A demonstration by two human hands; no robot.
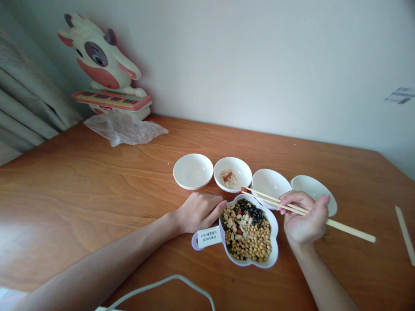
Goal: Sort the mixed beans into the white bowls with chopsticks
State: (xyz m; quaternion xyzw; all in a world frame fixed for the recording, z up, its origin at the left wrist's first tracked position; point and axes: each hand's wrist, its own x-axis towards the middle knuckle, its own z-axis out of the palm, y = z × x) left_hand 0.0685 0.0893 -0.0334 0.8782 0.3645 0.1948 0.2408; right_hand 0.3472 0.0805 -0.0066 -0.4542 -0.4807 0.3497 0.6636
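My right hand [304,220] is closed around a pair of wooden chopsticks [275,201]. A small reddish-brown peanut [244,189] sits between their tips, above the gap between the second and third white bowls. Below the tips lies a flower-shaped bowl [275,250] with a labelled handle [209,237]. It holds black beans [251,211], yellow soybeans [251,244], pale peanuts [231,222] and a few red-skinned ones. My left hand [199,211] rests on the table with curled fingers, its thumb at this bowl's left rim. Peanuts [228,177] lie in the second white bowl [248,172].
Other white bowls stand in the row: leftmost [191,170], third [272,181] and rightmost [313,188], partly behind my right hand. A cow-shaped toy keyboard [110,97] and plastic bag [126,129] are back left. A pale cable [171,278] loops in front. A wooden strip [404,235] lies right.
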